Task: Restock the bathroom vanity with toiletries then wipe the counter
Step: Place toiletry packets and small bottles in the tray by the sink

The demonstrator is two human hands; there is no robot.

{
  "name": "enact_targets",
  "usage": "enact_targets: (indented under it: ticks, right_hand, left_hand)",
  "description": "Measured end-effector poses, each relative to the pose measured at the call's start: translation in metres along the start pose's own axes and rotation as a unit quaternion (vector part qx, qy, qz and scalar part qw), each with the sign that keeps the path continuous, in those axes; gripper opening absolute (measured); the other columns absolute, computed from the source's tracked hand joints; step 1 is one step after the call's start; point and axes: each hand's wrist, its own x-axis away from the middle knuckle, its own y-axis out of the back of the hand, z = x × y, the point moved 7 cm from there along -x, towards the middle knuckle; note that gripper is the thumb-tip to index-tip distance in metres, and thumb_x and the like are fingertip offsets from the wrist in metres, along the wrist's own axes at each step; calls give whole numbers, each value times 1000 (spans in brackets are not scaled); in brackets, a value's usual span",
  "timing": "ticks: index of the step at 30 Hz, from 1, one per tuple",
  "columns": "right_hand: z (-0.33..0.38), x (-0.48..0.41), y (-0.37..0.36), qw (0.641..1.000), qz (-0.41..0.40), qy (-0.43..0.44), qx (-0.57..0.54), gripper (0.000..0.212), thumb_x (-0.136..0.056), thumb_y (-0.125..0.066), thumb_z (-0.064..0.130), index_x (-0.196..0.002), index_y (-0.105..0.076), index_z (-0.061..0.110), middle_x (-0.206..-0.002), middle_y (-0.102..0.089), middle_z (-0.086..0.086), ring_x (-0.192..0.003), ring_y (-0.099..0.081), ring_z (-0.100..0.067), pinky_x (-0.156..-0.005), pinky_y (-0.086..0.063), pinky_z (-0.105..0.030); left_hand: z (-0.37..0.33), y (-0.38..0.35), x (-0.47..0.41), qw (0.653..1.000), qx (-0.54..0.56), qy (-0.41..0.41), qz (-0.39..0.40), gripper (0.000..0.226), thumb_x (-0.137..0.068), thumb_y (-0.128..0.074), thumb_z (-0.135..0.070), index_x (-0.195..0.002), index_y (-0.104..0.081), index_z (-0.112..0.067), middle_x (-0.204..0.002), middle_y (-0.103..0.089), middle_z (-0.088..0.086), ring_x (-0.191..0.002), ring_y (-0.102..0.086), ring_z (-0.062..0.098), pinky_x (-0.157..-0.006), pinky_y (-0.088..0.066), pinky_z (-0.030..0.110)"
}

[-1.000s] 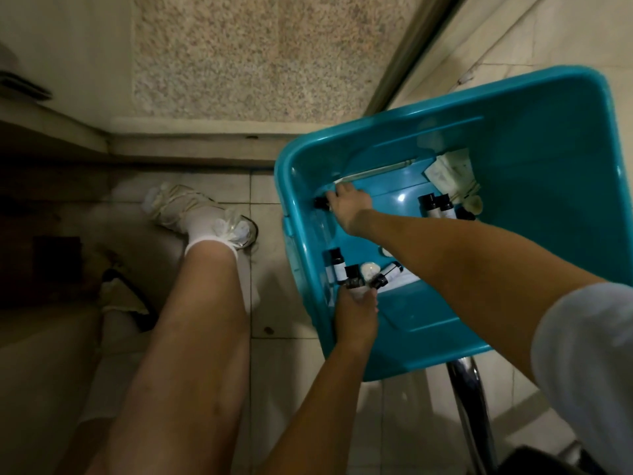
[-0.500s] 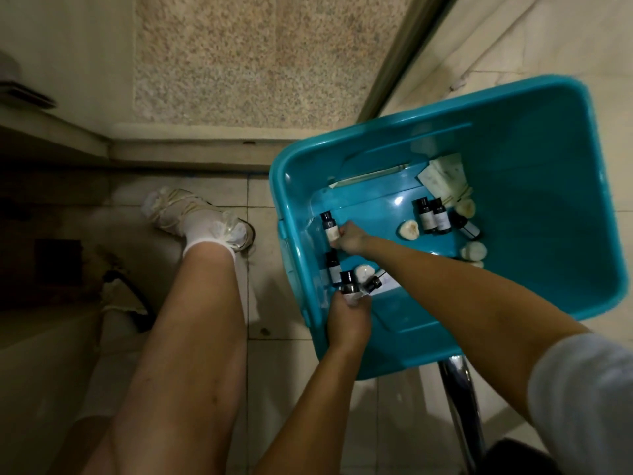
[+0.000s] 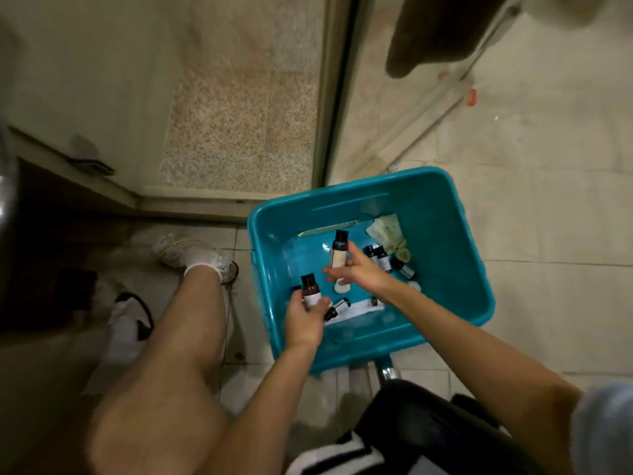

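Note:
A teal plastic bin (image 3: 455, 234) sits low in front of me with small toiletries in it. My left hand (image 3: 305, 320) grips a small dark bottle with a white label (image 3: 310, 289) upright over the bin's near left corner. My right hand (image 3: 359, 274) holds a pale bottle with a black cap (image 3: 339, 250) above the bin's middle. Several more dark-capped bottles (image 3: 382, 257) lie on the bin floor to the right, with pale sachets (image 3: 387, 229) at the back and a round white soap (image 3: 342, 287) under my right hand.
My bare left leg (image 3: 178, 337) and white shoe (image 3: 191, 253) stand on the tiled floor left of the bin. A speckled stone panel (image 3: 239, 114) and a metal door frame (image 3: 335, 97) rise behind. A dark cloth (image 3: 438, 32) hangs at the top right.
Both hands have lifted out of the bin's contents, each now holding a bottle upright. The view has pulled back and tilted, so the bin looks smaller and lower.

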Motion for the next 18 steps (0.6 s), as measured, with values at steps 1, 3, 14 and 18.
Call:
enact_targets:
  ticks: [1, 3, 14, 18]
  right_hand:
    - [7, 12, 3, 1000, -6, 17, 2, 38, -91, -56, 3, -122, -36, 13, -86, -64, -1, -64, -66, -1, -67, -46, -23]
    - [18, 36, 8, 999, -13, 48, -17, 23, -93, -54, 8, -110, -40, 15, -81, -61, -3, -62, -66, -3, -64, -46, -22]
    - [143, 163, -23, 982, -34, 172, -66, 32, -99, -34, 45, -99, -52, 18, -69, -59, 1, -54, -57, -7, -51, -39, -19]
    - [226, 213, -57, 963, 7, 264, -52, 33, -98, -34, 48, -102, -55, 24, -69, -58, 3, -53, -50, -7, -44, -29, -16]
  left_hand:
    - [-8, 0, 11, 1000, 17, -14, -2, 17, -85, -64, -4, -96, -55, -12, -95, -64, 10, -91, -63, 27, -90, -50, 43]
    - [-23, 1, 34, 998, 42, -39, -3, 15, -86, -63, -3, -93, -55, -14, -93, -64, 9, -89, -61, 25, -87, -50, 40]
    - [-162, 61, 170, 955, 91, -275, -61, 9, -83, -67, -6, -90, -64, -11, -85, -66, 7, -78, -60, 18, -74, -48, 33]
    - [-234, 104, 234, 921, 111, -366, -71, 13, -83, -68, -9, -96, -65, -9, -86, -65, 8, -81, -59, 17, -71, -49, 27]
